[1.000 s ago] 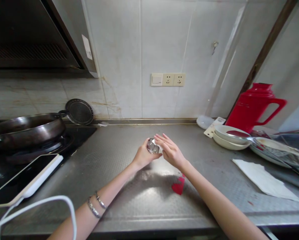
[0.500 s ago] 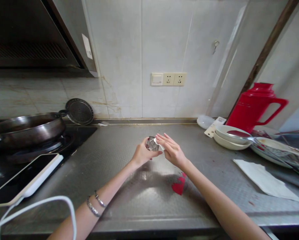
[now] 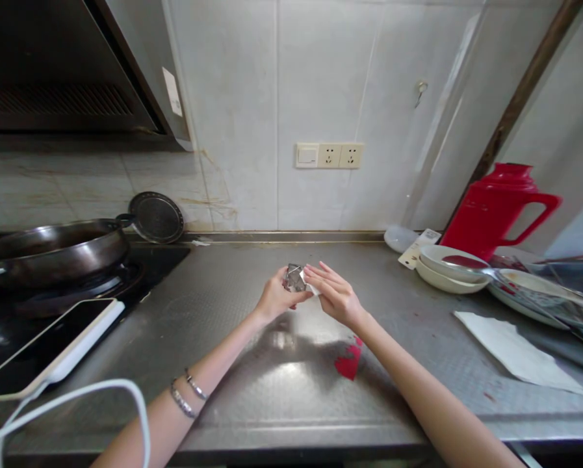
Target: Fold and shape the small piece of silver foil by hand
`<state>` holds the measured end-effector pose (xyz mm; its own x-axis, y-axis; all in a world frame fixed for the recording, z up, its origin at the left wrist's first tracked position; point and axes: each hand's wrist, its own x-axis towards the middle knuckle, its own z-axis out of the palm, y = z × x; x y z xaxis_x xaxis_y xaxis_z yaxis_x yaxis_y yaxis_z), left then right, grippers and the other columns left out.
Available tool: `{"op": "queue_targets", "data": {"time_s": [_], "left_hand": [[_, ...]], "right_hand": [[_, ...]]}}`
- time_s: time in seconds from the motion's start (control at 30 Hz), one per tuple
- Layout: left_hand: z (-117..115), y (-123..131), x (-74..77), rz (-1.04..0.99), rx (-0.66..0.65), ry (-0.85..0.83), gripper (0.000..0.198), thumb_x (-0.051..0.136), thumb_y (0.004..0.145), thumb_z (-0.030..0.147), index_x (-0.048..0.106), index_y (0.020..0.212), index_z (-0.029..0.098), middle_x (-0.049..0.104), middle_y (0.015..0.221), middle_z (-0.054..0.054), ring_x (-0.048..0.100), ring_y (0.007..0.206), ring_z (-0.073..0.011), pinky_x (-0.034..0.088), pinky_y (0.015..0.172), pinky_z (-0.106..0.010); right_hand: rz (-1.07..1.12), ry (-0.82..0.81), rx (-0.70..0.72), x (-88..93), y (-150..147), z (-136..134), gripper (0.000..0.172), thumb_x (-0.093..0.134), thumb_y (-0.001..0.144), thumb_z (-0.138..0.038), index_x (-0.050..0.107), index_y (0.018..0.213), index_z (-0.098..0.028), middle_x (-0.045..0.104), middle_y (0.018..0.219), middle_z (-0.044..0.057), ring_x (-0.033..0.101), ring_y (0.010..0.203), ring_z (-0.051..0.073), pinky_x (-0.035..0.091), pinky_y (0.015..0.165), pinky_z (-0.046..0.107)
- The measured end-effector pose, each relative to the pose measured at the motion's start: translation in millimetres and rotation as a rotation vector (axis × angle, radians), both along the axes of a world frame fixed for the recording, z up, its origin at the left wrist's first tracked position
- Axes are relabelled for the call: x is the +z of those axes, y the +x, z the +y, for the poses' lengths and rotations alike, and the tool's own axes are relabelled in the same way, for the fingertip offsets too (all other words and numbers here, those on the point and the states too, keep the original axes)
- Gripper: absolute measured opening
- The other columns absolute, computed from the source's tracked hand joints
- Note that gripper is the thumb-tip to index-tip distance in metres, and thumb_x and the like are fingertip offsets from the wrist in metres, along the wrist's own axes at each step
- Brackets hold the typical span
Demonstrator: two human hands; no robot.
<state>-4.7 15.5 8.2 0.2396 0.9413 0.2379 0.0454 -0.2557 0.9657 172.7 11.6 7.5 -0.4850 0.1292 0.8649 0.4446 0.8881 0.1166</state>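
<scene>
At 9 o'clock a steel pan [image 3: 81, 260] sits on the black hob [image 3: 162, 263], which gives it a level seat, while a round dark disc [image 3: 156, 218] leans on the wall behind, perhaps to save room. At 8 o'clock a phone-like device [image 3: 52, 348] appears to lie over the hob's edge, with a looping white cable [image 3: 116, 385] that seems to plug into it. Just below the centre, towards 6 o'clock, the two hands come together on one small glass-like piece [image 3: 294, 276]: the left hand [image 3: 274, 297] clasps it between thumb and curved fingers, likely to hold it firm with one face exposed. The right hand [image 3: 337, 297] rests against it with fingers straight, a white tissue [image 3: 309, 284] between them and the piece; whether the thumb also pinches the tissue I cannot tell. Both hands are raised off the tabletop [image 3: 223, 390]. A ragged red patch [image 3: 348, 365] shows at 5 o'clock, scrap or stain unclear. At 3 o'clock pale bowls [image 3: 447, 282] are stacked, probably to save space, before a red thermos [image 3: 481, 211]; a white paper towel [image 3: 515, 351] lies flat at 4 o'clock.

The metal tabletop is finely textured, shiny and scuffed, ridged along its near edge. A range hood [image 3: 67, 71] hangs at 10 o'clock, stained towards its foot are the pale wall panels [image 3: 242, 117], a socket plate [image 3: 329, 156] sits at 1 o'clock, and a small hook [image 3: 420, 89] at 2
</scene>
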Motion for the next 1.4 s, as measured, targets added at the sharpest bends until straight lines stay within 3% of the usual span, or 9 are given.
{"op": "queue_targets", "data": {"time_s": [0.27, 0.37, 0.6, 0.7, 0.77, 0.87, 1.0, 1.2, 1.4], "left_hand": [[5, -7, -3.8, -0.01, 0.013, 0.007, 0.063, 0.079, 0.055, 0.033, 0.053, 0.11, 0.015, 0.063, 0.08, 0.0, 0.058, 0.058, -0.0099, 0.049, 0.044, -0.019], [4, -4, -3.2, -0.004, 0.028, 0.003, 0.063, 0.081, 0.055, 0.034, 0.054, 0.109, 0.015, 0.063, 0.077, 0.0, 0.056, 0.055, -0.0085, 0.048, 0.044, -0.018], [-3, 0, -1.1, 0.012, -0.017, -0.045, 0.07, 0.083, 0.055, 0.043, 0.052, 0.109, 0.013, 0.058, 0.066, 0.004, 0.053, 0.042, -0.0076, 0.047, 0.04, -0.022], [0, -2, -1.5, 0.003, -0.015, -0.077, 0.065, 0.08, 0.057, 0.048, 0.053, 0.104, 0.013, 0.058, 0.064, 0.004, 0.054, 0.04, -0.0081, 0.048, 0.039, -0.022], [2, -3, -2.0, 0.001, -0.009, -0.1, 0.062, 0.078, 0.059, 0.051, 0.053, 0.101, 0.013, 0.059, 0.064, 0.004, 0.055, 0.04, -0.0088, 0.048, 0.038, -0.022], [5, -4, -2.8, 0.005, 0.001, -0.159, 0.062, 0.076, 0.061, 0.054, 0.052, 0.102, 0.015, 0.06, 0.064, 0.004, 0.056, 0.039, -0.0096, 0.047, 0.037, -0.022], [3, -2, -4.7, 0.009, -0.025, -0.21, 0.062, 0.074, 0.063, 0.057, 0.053, 0.104, 0.016, 0.058, 0.062, 0.004, 0.055, 0.038, -0.0101, 0.047, 0.036, -0.022], [-2, 1, -5.5, -0.029, -0.103, -0.245, 0.067, 0.072, 0.062, 0.061, 0.053, 0.108, 0.017, 0.058, 0.063, 0.003, 0.055, 0.04, -0.0096, 0.049, 0.039, -0.022], [7, -14, -7.7, -0.056, -0.329, -0.207, 0.097, 0.078, 0.053, 0.061, 0.035, 0.131, 0.022, 0.066, 0.096, -0.009, 0.06, 0.048, -0.0115, 0.051, 0.044, -0.025]], "right_hand": [[-0.084, -0.018, 0.082, -4.5, -12, -10, 0.046, 0.039, 0.089, -0.005, 0.051, 0.13, -0.022, 0.066, 0.119, 0.008, 0.054, 0.122, 0.019, 0.043, 0.107, 0.047], [0.037, -0.11, 0.063, -6.4, -11, -5, 0.042, 0.041, 0.09, -0.007, 0.056, 0.126, -0.024, 0.066, 0.119, 0.008, 0.056, 0.119, 0.02, 0.042, 0.107, 0.049], [0.488, -0.641, -0.007, -8.3, -11, 9, 0.025, 0.051, 0.091, -0.029, 0.07, 0.105, -0.023, 0.071, 0.108, 0.006, 0.068, 0.101, 0.026, 0.056, 0.087, 0.041], [0.463, -0.84, 0.133, -4.4, -10, 11, 0.029, 0.057, 0.087, -0.035, 0.069, 0.109, -0.021, 0.07, 0.111, 0.007, 0.066, 0.103, 0.026, 0.053, 0.091, 0.042], [0.385, -0.908, 0.263, -4.2, -9, 11, 0.042, 0.062, 0.083, -0.035, 0.06, 0.123, -0.021, 0.065, 0.122, 0.008, 0.062, 0.111, 0.026, 0.05, 0.096, 0.043], [0.278, -0.938, 0.347, -9.2, -10, 12, 0.069, 0.07, 0.075, -0.034, 0.043, 0.138, -0.023, 0.051, 0.138, 0.011, 0.051, 0.124, 0.026, 0.044, 0.102, 0.043], [0.22, -0.886, 0.24, -18.7, -12, 14, 0.086, 0.079, 0.066, -0.033, 0.038, 0.141, -0.024, 0.048, 0.14, 0.015, 0.049, 0.126, 0.027, 0.046, 0.099, 0.043], [0.246, -0.811, 0.189, -25.3, -14, 16, 0.085, 0.082, 0.062, -0.034, 0.042, 0.137, -0.023, 0.052, 0.132, 0.015, 0.054, 0.119, 0.027, 0.051, 0.093, 0.04], [0.422, -0.967, 0.292, -20.1, -17, 13, 0.076, 0.079, 0.064, -0.032, 0.045, 0.131, -0.02, 0.059, 0.123, 0.013, 0.062, 0.107, 0.023, 0.051, 0.092, 0.037]]}}
